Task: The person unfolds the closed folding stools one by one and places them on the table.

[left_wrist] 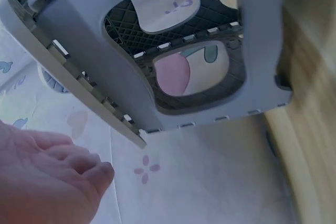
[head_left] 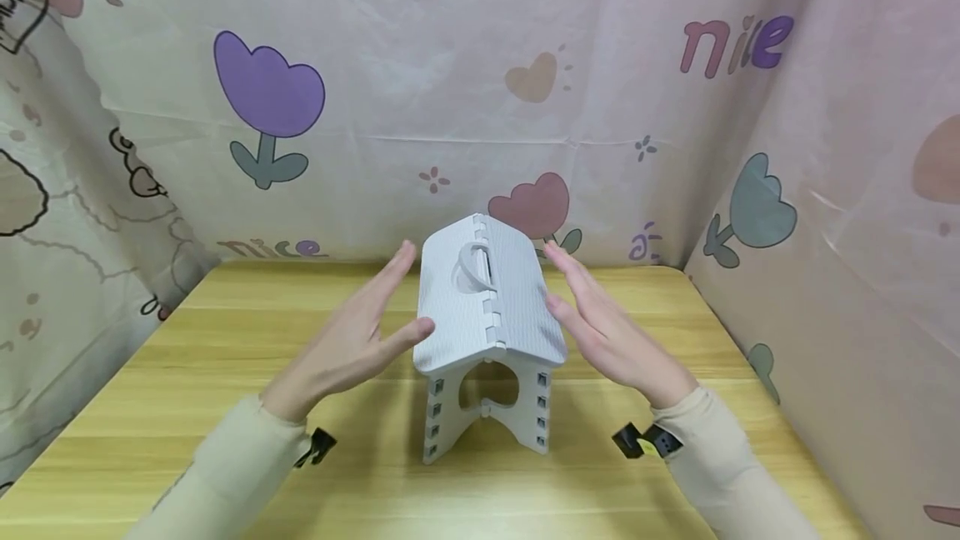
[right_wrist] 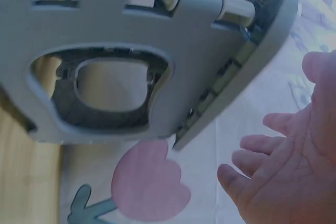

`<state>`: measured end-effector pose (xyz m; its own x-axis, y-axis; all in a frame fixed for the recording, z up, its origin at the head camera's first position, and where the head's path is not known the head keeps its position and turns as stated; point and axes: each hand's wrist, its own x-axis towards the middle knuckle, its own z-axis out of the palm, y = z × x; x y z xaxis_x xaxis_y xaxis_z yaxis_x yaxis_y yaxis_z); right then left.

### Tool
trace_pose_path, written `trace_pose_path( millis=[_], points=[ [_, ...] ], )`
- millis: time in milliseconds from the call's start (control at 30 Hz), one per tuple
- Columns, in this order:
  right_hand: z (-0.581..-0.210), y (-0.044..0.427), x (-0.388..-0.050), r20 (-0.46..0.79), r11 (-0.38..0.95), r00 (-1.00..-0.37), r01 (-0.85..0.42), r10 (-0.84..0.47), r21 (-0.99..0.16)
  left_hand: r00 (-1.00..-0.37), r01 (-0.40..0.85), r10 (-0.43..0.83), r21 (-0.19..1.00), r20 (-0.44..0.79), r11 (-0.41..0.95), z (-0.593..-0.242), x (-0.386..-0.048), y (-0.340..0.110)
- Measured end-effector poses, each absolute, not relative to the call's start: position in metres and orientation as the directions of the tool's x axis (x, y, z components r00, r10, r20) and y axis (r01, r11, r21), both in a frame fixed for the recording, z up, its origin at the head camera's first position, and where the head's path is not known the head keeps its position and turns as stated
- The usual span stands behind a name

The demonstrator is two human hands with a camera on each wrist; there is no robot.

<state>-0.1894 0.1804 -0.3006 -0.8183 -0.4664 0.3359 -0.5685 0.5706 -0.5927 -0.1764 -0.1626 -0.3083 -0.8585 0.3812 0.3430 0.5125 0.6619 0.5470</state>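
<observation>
A white plastic folding stool (head_left: 517,298) stands on the table, its hinged top bent into a roof-like ridge. A loop handle (head_left: 468,269) sits on that ridge, and the legs stand spread beneath. My left hand (head_left: 352,340) is held beside the left half of the top, fingers straight and thumb apart. On the other side, my right hand (head_left: 611,336) mirrors it with extended fingers. Both wrist views show a gap between each palm and the stool, whose ribbed underside and rounded leg openings are visible there. Neither hand holds anything.
The wood-grain table (head_left: 285,298) extends around the stool. Behind it and at both sides hangs a pale curtain (head_left: 420,65) printed with flowers and lettering. A small dark device is strapped at each wrist.
</observation>
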Motion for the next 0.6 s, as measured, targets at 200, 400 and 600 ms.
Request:
trace_pose_path(
  millis=[200, 400, 600],
  points=[
    [-0.290, 0.157, -0.203, 0.289, 0.578, -0.818, -0.561, -0.498, -0.593, -0.824, 0.565, 0.461, 0.539, 0.329, 0.625, -0.300, -0.198, -0.143],
    [-0.293, 0.146, -0.214, 0.247, 0.589, -0.822, -0.546, -0.513, -0.596, -0.819, 0.569, 0.491, 0.530, 0.298, 0.629, -0.302, -0.210, -0.134],
    [-0.296, 0.142, -0.217, 0.242, 0.574, -0.810, -0.558, -0.535, -0.600, -0.806, 0.587, 0.509, 0.513, 0.301, 0.626, -0.304, -0.215, -0.131]
  ],
)
